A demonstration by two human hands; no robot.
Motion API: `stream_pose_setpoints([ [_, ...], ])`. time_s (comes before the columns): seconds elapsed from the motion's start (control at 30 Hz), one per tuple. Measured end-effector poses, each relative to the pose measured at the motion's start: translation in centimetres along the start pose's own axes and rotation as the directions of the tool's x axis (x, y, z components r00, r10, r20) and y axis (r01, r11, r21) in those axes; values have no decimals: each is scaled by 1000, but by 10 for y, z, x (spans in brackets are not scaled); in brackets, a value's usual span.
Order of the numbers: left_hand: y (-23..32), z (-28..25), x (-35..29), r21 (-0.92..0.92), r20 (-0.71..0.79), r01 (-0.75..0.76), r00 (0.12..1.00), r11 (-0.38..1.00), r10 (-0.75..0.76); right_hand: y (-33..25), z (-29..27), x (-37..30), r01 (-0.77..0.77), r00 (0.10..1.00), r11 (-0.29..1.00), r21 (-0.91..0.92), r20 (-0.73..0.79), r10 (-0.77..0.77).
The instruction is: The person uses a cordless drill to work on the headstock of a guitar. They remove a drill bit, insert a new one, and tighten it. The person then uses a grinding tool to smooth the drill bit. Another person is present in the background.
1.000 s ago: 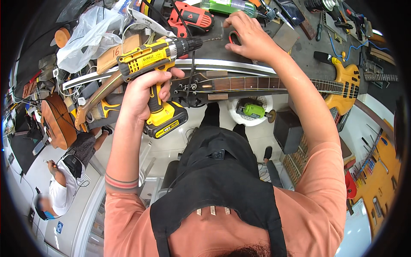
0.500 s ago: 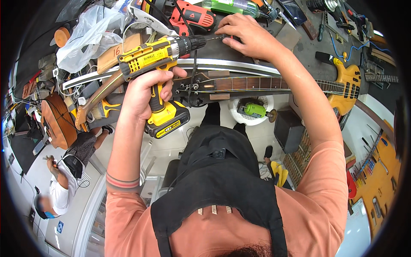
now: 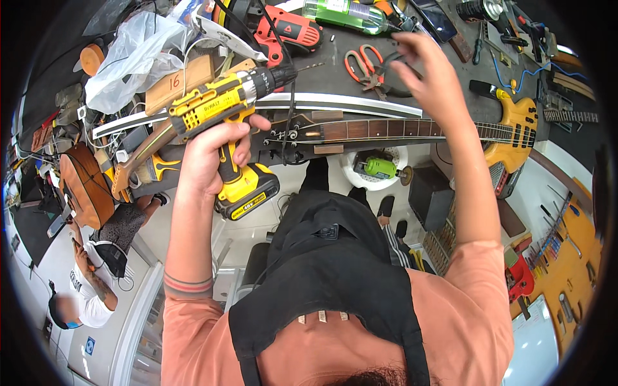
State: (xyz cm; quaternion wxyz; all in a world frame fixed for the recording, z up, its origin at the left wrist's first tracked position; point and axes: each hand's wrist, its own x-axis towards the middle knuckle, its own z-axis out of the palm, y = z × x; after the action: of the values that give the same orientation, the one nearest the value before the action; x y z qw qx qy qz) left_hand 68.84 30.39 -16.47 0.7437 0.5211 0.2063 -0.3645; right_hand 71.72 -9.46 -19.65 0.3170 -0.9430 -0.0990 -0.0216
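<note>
My left hand is wrapped round the grip of a yellow and black cordless drill. A thin bit sticks out of its black chuck, pointing right over the bench. My right hand is raised over the bench to the right of the bit, thumb and fingers apart, with nothing seen in it. Beside its fingers lie pliers with orange-red handles. Below both hands an electric bass lies across the bench edge, its fretted neck running left to the headstock under the drill.
A red power tool and a green bottle lie at the back. Left are a plastic bag and a wooden block. A green polisher rests on a white stool below. Another person stands far left.
My right hand has left the drill bit and moved right, uncovering the pliers. The drill in my left hand has shifted slightly left and down.
</note>
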Motion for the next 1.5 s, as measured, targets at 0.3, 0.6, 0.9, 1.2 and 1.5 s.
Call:
stream_pose_setpoints([
  [0.3, -3, 15, -41, 19, 166, -7, 986, 1000, 3, -24, -35, -165, -530, 810, 751, 393, -26, 585],
  [0.6, -23, 132, -72, 202, 505, -201, 860, 958, 74, -103, -20, -297, -641, 744, 538, 547, 271, 611],
  [0.9, -102, 299, -141, 423, 877, -589, 456, 688, -149, -81, 11, -479, -504, 653, 175, 846, 240, 719],
  [1.2, -268, 448, -181, 231, 973, -845, 199, 482, -116, -130, 126, -727, -662, 179, -243, 709, 465, 867],
  [1.5, -375, 541, -239, 127, 989, -946, 98, 297, -109, -216, 299, -920, -919, 164, -100, 381, 602, 782],
])
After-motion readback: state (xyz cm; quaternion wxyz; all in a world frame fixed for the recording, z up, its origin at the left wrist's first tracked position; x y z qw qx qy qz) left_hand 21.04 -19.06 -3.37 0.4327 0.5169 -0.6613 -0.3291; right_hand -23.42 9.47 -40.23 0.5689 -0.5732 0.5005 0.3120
